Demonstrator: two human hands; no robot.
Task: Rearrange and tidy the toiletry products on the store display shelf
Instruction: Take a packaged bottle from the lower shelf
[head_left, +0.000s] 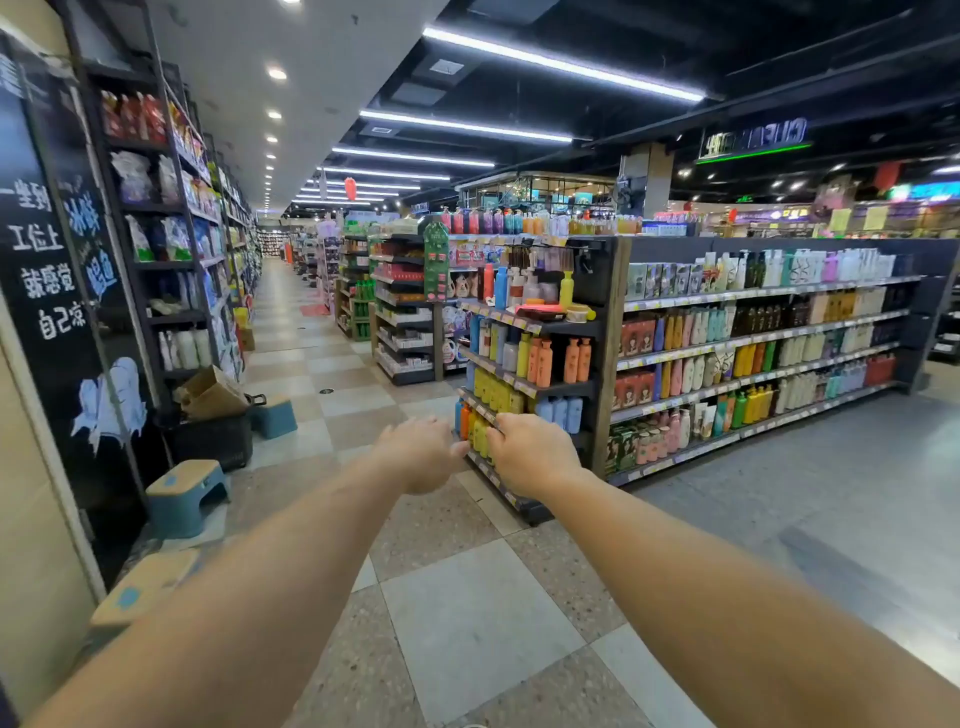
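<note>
Both arms stretched forward; left hand (421, 454) and right hand (530, 452) loosely curled, holding nothing, before the display shelf's (571, 387) lower edge.

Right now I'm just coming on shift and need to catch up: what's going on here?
A person stands in a store aisle with both arms stretched toward the end-cap shelf of toiletry bottles. The left hand and right hand are level with the lower rows, in front of the yellow bottles. From this view neither visibly holds a product, and whether the fingers touch the bottles cannot be told. Orange bottles stand a shelf higher.
</note>
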